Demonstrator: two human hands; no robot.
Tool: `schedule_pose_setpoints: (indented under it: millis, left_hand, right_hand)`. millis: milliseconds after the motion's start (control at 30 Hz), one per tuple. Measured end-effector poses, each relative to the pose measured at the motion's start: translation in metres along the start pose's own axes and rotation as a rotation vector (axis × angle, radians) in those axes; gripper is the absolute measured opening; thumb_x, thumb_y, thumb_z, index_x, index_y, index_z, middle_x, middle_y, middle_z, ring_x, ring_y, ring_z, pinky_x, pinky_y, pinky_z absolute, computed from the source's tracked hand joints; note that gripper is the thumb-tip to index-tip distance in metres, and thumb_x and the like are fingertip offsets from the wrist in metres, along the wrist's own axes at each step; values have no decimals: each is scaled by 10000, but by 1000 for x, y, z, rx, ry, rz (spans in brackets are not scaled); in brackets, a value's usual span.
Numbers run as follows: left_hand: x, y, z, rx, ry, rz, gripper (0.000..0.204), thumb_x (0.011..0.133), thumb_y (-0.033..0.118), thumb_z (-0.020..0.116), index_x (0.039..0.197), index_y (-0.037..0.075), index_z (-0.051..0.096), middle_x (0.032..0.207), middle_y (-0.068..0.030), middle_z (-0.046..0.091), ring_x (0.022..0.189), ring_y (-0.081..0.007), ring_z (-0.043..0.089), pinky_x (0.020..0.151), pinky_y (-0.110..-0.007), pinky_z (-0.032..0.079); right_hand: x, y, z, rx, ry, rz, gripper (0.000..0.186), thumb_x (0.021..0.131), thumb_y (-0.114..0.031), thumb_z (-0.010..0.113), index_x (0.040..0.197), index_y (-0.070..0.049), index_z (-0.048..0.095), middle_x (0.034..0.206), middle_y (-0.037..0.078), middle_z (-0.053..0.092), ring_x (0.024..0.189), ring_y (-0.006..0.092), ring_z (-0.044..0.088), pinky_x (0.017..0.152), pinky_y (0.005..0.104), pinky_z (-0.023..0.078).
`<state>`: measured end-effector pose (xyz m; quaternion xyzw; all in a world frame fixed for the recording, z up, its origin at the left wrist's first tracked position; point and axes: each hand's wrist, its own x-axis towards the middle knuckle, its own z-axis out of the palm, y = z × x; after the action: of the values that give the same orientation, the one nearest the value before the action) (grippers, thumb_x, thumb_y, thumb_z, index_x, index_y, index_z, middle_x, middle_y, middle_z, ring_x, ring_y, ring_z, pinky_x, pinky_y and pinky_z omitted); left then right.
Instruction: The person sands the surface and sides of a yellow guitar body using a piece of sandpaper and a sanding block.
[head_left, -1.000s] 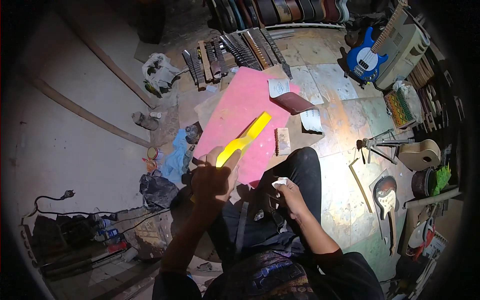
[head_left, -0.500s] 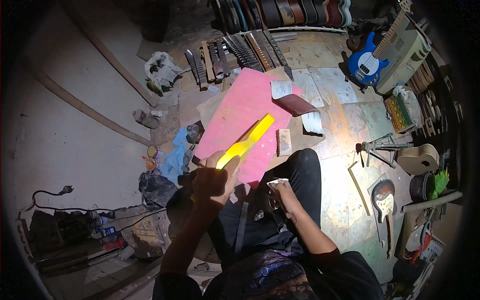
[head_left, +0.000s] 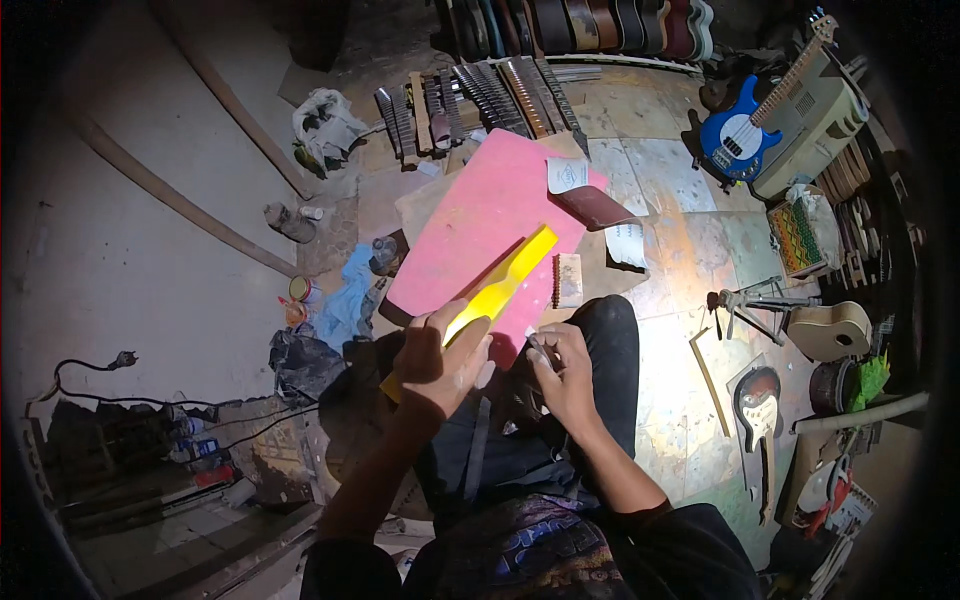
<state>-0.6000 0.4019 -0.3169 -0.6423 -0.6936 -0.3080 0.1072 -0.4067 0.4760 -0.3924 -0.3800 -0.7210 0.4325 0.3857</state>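
My left hand (head_left: 432, 362) is closed around a bright yellow piece (head_left: 496, 294) with a wavy, guitar-body-like edge, seen almost edge-on and tilted over my lap. Its far end reaches over a pink sheet (head_left: 470, 220) on the floor, and a bit of yellow shows below my wrist. Close to its near right side, my right hand (head_left: 567, 375) pinches a small folded piece, grey with a white corner, perhaps sandpaper. Beyond my knee lies a curled brown sandpaper sheet (head_left: 592, 208) with white backing. A small wooden block (head_left: 568, 280) rests at the pink sheet's right edge.
Several guitar necks (head_left: 490, 100) lie at the back, before a row of guitar bodies (head_left: 590, 25). A blue bass guitar (head_left: 738, 135) leans at the far right. Blue cloth (head_left: 347, 300) and a black bag (head_left: 305, 362) are on my left; a tripod (head_left: 740, 302) stands right.
My right hand has risen from my lap toward the yellow piece, carrying the small folded piece. The left hand and yellow piece have shifted slightly right.
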Motion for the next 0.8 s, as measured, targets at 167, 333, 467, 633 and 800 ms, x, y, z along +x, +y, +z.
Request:
schedule_pose_setpoints:
  millis: [167,333,467,633,800]
  left_hand:
    - [-15,3,13,-71,54,-81,375,806,142,865,1121,102,666,1180,-66,660,1004,-305,663,851,-398,588]
    - [-14,13,10,-49,15,-126,418,808,140,859,1157,88,633,1135,-80,688,1001,-316,673,840,-407,583]
    - [-15,17,13,-56,59,-162,447,794,134,868,1165,70,626,1116,-101,691,971,-337,681,836,-418,580]
    - [-15,17,12,-19,62,-183,480,790,143,876,1183,49,616,1084,-117,689,938,-341,685,819,-420,582]
    - [-13,20,8,3,41,-250,435,798,134,860,1182,83,662,1051,-99,682,921,-333,688,786,-404,584]
  right_hand:
    - [32,-41,5,-54,27,-248,277,842,5,743,1117,-19,731,1130,165,738,1022,341,697,908,416,555]
    - [31,-60,10,-136,-36,-398,348,765,8,754,1108,-49,753,1093,120,764,983,322,709,882,402,559]
    - [39,-46,8,-171,-30,-308,371,763,22,778,1126,-52,765,1120,116,764,1001,307,712,886,391,547]
    - [22,-53,16,-102,-108,-446,335,758,24,776,1082,-59,764,1082,111,766,949,289,714,861,385,547]
    - [24,-55,17,-134,-50,-418,285,773,-11,769,1055,-55,768,1091,113,778,923,285,720,840,389,557]
